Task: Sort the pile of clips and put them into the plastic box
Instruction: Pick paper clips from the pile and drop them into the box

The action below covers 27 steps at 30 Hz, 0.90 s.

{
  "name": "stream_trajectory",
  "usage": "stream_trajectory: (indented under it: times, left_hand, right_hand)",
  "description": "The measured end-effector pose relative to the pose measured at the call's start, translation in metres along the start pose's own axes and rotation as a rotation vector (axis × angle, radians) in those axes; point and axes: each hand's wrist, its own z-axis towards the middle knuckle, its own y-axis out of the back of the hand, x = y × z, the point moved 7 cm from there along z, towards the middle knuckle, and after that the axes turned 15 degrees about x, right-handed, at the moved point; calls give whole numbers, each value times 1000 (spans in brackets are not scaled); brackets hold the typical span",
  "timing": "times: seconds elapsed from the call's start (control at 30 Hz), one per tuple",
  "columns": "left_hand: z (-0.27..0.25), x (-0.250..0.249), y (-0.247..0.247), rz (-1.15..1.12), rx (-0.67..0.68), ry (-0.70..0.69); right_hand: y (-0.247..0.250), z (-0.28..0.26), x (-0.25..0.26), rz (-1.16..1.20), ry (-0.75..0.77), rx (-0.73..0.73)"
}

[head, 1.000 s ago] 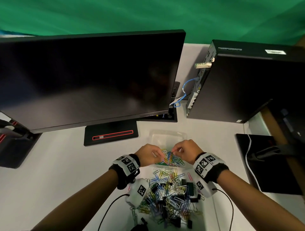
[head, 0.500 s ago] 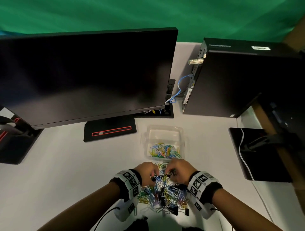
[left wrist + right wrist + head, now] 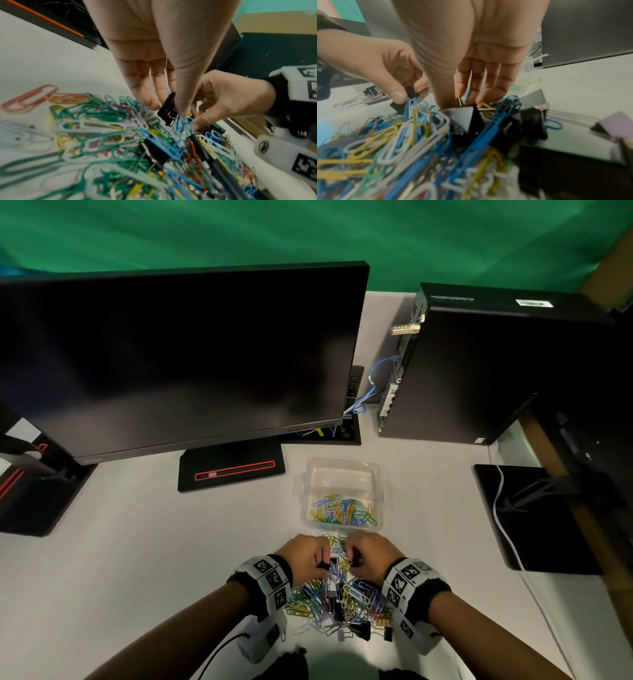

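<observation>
Head view: hands, earlier over box (image 3: 342, 477), now pinching clips in pile (image 3: 339, 601).

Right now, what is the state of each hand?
Left hand: pinches a black binder clip over the clip pile.
Right hand: fingertips in the pile; its grip cannot be told.

Bare desk (image 3: 144, 559) lay open left of the pile (image 3: 337, 601). Box (image 3: 342, 474) sat just past the pile, top open, far half unfilled. Monitor (image 3: 178, 361) overhung its stand (image 3: 233, 470) behind-left; PC tower (image 3: 496, 371) blocked back-right; black pad (image 3: 537, 518) with white cable (image 3: 500, 518) lay to the right.
</observation>
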Motion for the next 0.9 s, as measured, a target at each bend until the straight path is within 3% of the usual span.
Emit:
stream_trajectory:
  times: [0.13, 0.4, 0.77, 0.9]
  left_hand:
    - [-4, 5, 9, -176, -64, -45]
    - [-17, 28, 33, -163, -174, 8]
    - [-29, 79, 46, 23, -271, 192]
    - [-27, 81, 45, 81, -279, 211]
  right_hand:
    - [3, -4, 0, 11, 11, -30]
    - [24, -30, -24, 366, 72, -223]
    - [31, -60, -69, 446, -91, -333]
    - [30, -57, -91, 388, -249, -347]
